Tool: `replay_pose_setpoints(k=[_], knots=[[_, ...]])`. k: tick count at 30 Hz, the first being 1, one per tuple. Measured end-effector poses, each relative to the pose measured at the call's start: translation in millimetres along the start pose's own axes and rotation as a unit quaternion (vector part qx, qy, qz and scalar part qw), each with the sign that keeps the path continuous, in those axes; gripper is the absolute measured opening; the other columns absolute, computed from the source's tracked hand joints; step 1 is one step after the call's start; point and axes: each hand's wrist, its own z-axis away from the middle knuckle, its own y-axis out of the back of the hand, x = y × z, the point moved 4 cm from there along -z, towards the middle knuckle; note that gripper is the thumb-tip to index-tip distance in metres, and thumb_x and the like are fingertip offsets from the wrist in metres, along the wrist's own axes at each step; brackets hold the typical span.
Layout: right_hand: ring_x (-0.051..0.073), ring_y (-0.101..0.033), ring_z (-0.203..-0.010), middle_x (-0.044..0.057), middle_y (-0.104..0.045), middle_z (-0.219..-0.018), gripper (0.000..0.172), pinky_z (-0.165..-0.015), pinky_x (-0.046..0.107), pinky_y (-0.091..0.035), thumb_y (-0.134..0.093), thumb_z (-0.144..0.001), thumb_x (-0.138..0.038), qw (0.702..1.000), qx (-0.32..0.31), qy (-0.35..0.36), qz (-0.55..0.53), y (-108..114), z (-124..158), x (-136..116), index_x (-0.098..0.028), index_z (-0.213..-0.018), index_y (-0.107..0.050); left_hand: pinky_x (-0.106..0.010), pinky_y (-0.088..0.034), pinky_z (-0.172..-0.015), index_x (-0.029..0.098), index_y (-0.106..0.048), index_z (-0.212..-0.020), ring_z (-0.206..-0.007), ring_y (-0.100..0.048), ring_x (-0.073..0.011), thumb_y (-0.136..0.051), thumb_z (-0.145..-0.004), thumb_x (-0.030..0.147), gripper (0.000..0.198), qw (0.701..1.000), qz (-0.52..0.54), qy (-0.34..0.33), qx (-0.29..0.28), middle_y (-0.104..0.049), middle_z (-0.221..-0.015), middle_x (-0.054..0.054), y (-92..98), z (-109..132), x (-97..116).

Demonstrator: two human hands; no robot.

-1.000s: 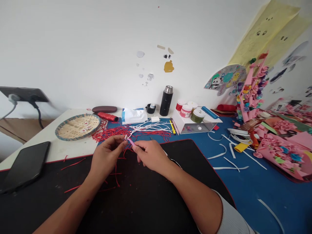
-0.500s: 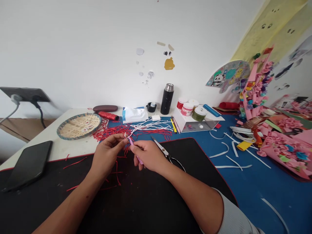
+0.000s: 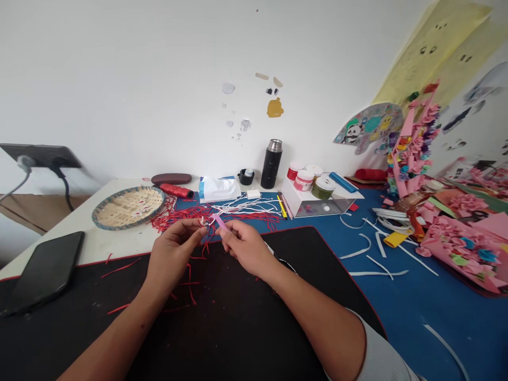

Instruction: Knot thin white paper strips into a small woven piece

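Observation:
My left hand [image 3: 174,244] is closed in a pinch on a white cord [image 3: 202,221], with a short bit of it standing up at the fingertips. My right hand [image 3: 248,244] grips a slim pink-purple tool [image 3: 220,221]; its exact kind cannot be made out. The tool's tip points up and left, just right of the left fingertips. Beyond the hands lie loose white cords [image 3: 254,207] and a heap of red cords [image 3: 178,214]. A pair of scissors [image 3: 270,247] on the black mat [image 3: 222,328] is mostly hidden behind my right hand and forearm.
A woven basket [image 3: 97,214] and a phone [image 3: 50,270] are at left. Along the wall stand a red thread spool [image 3: 177,191], a tissue pack [image 3: 220,189], a black flask [image 3: 272,164] and lidded jars [image 3: 304,180]. White strips [image 3: 379,273] and pink paper flowers [image 3: 460,238] lie at right.
My right hand has moved slightly right and up with the pink-purple tool, and now covers more of the scissors. My left hand keeps its pinch on the white cord.

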Motion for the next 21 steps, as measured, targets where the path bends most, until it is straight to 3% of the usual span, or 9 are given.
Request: replay_pose_setpoints(k=[5,10,21], knots=[[0.013,-0.055,-0.069,-0.001,-0.064,-0.085,0.022,-0.061,0.024,-0.041,-0.061,-0.097,-0.039,0.999,0.028,0.015,0.019,5,-1,-5,-0.019,-0.103,-0.066,-0.034,-0.055,-0.077,0.024,-0.073,-0.092,-0.084,-0.071,-0.0248,-0.084,-0.073,0.047,0.032,1.0,-0.007,-0.012,-0.01,-0.078,-0.086,-0.002,-2.9,3,1],[0.017,-0.063,-0.086,0.002,-0.07,-0.099,0.026,-0.076,0.028,-0.046,-0.067,-0.094,-0.041,0.999,0.018,0.029,-0.006,3,0,-9,-0.019,-0.107,-0.066,-0.034,-0.054,-0.072,0.024,-0.075,-0.095,-0.079,-0.071,-0.0242,-0.082,-0.075,0.048,0.032,0.998,-0.037,-0.026,-0.036,-0.078,-0.086,-0.003,-5.1,7,0],[0.015,-0.051,-0.075,-0.002,-0.06,-0.083,0.025,-0.068,0.027,-0.038,-0.062,-0.095,-0.043,0.998,0.026,0.038,0.043,7,0,-10,-0.018,-0.096,-0.069,-0.033,-0.051,-0.073,0.026,-0.074,-0.106,-0.078,-0.068,-0.0227,-0.08,-0.081,0.046,0.032,0.989,-0.073,-0.054,-0.12,-0.075,-0.086,-0.001,-12.7,10,-4]])
